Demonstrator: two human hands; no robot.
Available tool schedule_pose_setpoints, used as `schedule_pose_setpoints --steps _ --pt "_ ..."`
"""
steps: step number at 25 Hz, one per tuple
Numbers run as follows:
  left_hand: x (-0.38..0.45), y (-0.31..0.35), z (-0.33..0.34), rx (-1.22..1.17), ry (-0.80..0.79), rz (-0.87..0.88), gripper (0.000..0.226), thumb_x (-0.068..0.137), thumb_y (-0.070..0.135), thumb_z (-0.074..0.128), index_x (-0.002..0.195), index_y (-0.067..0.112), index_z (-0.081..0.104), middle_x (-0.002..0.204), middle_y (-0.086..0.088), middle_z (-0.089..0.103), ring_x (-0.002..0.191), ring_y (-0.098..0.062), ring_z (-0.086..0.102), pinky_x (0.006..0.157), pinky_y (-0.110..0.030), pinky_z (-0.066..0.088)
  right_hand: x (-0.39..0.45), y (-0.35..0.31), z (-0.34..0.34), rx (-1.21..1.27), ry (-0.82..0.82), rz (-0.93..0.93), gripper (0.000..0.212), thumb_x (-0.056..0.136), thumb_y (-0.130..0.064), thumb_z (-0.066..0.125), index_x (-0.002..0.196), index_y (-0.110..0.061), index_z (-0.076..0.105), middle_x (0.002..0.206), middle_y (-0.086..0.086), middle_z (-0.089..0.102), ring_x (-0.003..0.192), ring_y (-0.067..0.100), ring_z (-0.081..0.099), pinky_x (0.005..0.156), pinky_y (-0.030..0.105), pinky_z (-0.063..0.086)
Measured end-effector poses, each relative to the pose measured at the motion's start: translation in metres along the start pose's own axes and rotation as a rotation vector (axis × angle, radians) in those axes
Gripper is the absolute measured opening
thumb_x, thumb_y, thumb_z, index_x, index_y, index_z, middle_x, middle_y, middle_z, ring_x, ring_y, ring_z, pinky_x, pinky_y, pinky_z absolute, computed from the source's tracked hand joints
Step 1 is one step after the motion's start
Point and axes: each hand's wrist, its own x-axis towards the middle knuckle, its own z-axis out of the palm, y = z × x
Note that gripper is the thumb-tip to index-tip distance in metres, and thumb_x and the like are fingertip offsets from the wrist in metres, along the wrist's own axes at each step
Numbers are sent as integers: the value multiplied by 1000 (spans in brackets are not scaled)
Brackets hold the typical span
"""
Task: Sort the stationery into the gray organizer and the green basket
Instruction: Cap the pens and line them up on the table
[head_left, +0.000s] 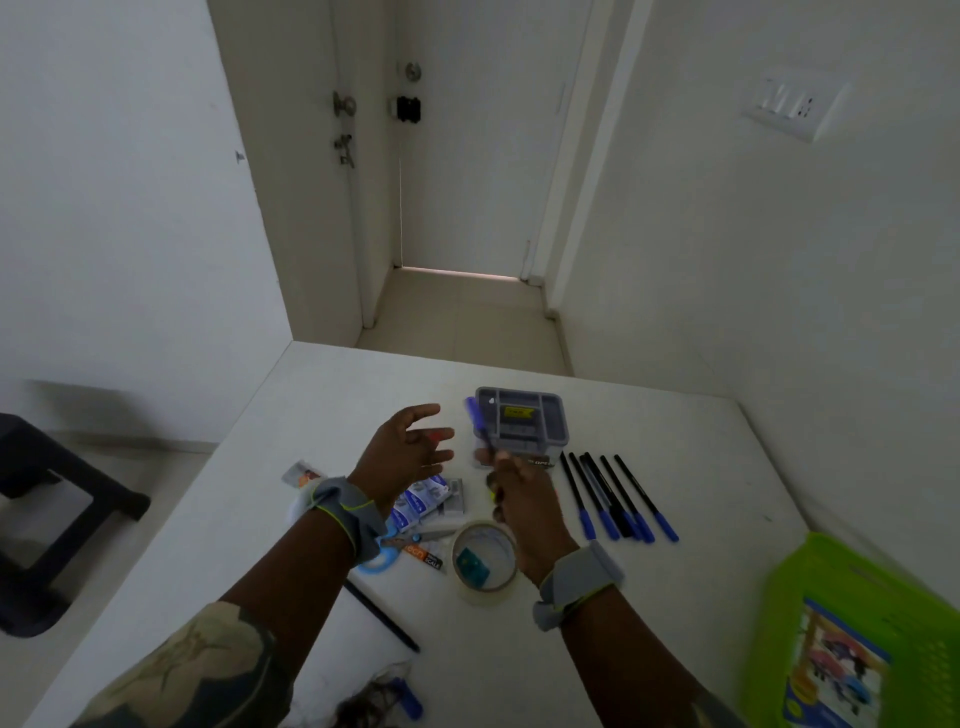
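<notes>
Blue-capped pen (480, 423) pinched in my right hand (519, 499), at the gray organizer (521, 420).
My left hand (402, 457) hovers with fingers released above the white surface (675, 457).

The room is dim and greyish. A bright strip of light shows under the door (462, 156). The wide lens bends the walls and table (649, 415) edges outward. The green basket (852, 613) at the lower right is smeared by blur, and the hands look slightly soft.
</notes>
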Motion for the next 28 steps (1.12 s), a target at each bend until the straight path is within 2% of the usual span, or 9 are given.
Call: schedule_pose_setpoints --steps 2,6,11,14,19,22,24,26,28 --pt "-1 -9 -5 76 21 -37 35 95 3 42 130 10 44 114 -10 59 88 -23 61 78 -28 50 9 7 -19 -7 203 -27 23 97 -14 38 95 -10 60 73 1 50 65 14 43 55 25 36" --pt "1 -25 -19 247 33 -138 31 95 3 42 123 4 52 106 -9 62 82 -21 57 70 -26 47 31 47 -77 -379 437 9 38 93 2 39 130 -3 48 123 18 58 114 31 53 95 39 44" --pt "0 -36 -20 345 20 -190 26 94 5 47 118 7 54 103 -10 62 73 -15 57 54 -16 50 46 92 -108 -680 518 -111 39 84 15 46 117 1 60 118 23 63 111 36 58 95 33 43" --pt "2 -42 -22 334 36 -214 23 93 5 48 116 7 54 94 -8 65 69 -14 56 45 -10 47 55 98 -110 -726 483 -139 37 82 18 45 108 2 65 109 25 66 103 38 61 89 35 46" --pt "4 -53 -32 343 19 -257 19 92 2 49 110 6 56 80 -2 63 66 -15 55 48 -13 48 66 97 -108 -792 478 -153 29 80 7 57 105 -4 67 110 21 66 104 36 60 93 41 47" --pt "4 -63 -40 305 14 -306 23 92 2 48 114 3 55 90 -10 65 77 -23 58 64 -25 52 61 87 -91 -728 527 -352 23 78 5 63 99 -2 68 99 20 68 95 35 63 87 46 51" --pt "3 -68 -44 318 9 -318 26 93 2 47 117 1 55 98 -16 62 83 -27 56 60 -23 51 51 80 -70 -746 508 -527 16 82 -3 61 97 -5 66 93 17 68 89 31 63 80 44 53" --pt "1 -73 -47 418 -5 -298 23 92 6 51 114 5 57 96 -14 63 75 -19 58 49 -13 48 38 76 -45 -746 406 -643 19 87 -21 51 94 -9 64 90 11 66 84 23 60 75 33 49" --pt "0 -76 -51 609 -51 -238 22 90 11 56 109 4 62 86 -7 65 63 -4 61 50 -8 48 21 70 -21 -704 98 -612 28 88 -29 42 95 -12 63 93 8 65 84 14 56 75 23 45"
